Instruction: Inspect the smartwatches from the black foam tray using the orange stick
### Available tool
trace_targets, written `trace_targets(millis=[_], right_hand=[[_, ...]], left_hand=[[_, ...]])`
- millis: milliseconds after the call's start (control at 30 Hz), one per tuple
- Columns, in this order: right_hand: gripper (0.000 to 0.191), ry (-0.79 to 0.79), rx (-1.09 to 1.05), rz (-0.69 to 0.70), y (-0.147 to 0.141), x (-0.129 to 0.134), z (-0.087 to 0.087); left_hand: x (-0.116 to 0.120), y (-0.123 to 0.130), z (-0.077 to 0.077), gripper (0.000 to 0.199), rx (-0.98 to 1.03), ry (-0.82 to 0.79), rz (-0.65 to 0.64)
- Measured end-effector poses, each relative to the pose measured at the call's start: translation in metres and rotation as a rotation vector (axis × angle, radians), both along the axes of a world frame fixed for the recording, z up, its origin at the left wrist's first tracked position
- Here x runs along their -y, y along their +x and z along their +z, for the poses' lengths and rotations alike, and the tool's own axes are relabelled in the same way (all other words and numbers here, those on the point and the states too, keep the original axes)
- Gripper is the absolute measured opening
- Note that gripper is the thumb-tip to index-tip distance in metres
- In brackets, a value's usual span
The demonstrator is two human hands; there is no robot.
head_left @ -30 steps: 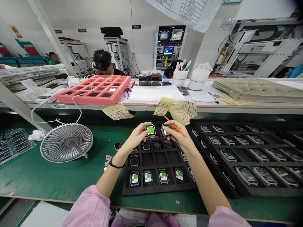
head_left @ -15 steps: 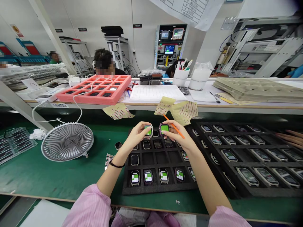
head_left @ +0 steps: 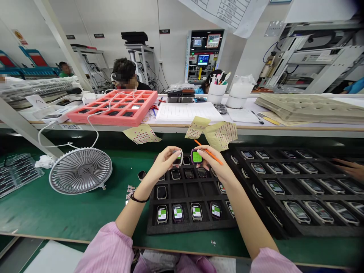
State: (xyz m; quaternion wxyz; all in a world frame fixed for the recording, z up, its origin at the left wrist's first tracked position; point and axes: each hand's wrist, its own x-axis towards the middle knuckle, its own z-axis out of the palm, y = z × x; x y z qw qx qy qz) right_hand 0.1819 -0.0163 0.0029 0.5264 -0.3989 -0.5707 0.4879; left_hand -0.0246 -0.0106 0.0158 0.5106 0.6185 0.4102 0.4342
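Green mat (head_left: 48,216) under a black foam tray (head_left: 191,229) of watches. Left hand (head_left: 165,163) partly closed, pinching a watch (head_left: 178,157) by its edges above the tray's top row; right hand (head_left: 216,167) gripping a second watch (head_left: 196,156) just beside it, plus an orange stick (head_left: 209,152), seemingly a pick, held in its fingers

Watch (head_left: 178,157) partly hidden by fingers (head_left: 171,153), co-worker's hand (head_left: 349,168) cut off

This is an electronics factory, with foam trays (head_left: 190,228) of smartwatches (head_left: 196,211) and a control cabinet (head_left: 203,57).
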Motion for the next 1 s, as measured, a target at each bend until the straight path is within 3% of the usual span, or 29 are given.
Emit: trace_targets(millis=[100,167,267,400,533,733,1000], right_hand=[[0.032,-0.033,0.012,0.015,-0.001,-0.001,-0.002],[0.033,-0.049,0.032,0.024,-0.003,0.000,-0.002],[0.034,-0.065,0.061,0.047,-0.007,0.002,-0.002],[0.039,-0.047,0.134,0.023,-0.012,0.001,-0.011],[0.045,0.047,0.241,-0.030,-0.013,-0.002,-0.022],[0.039,0.053,0.269,0.093,-0.013,0.002,-0.018],[0.033,-0.084,-0.114,0.407,-0.006,0.005,-0.008]], left_hand=[[0.003,0.000,-0.004,0.053,-0.052,0.102,-0.155],[0.007,0.002,-0.006,0.053,-0.137,0.203,-0.203],[0.010,0.006,-0.009,0.042,-0.302,0.464,-0.136],[0.006,0.011,-0.017,0.044,-0.468,0.751,-0.027],[0.004,0.014,-0.027,0.046,-0.601,0.834,0.027],[0.005,0.010,-0.025,0.040,-0.718,0.857,0.062],[0.007,0.006,-0.007,0.041,-0.390,0.982,0.036]])
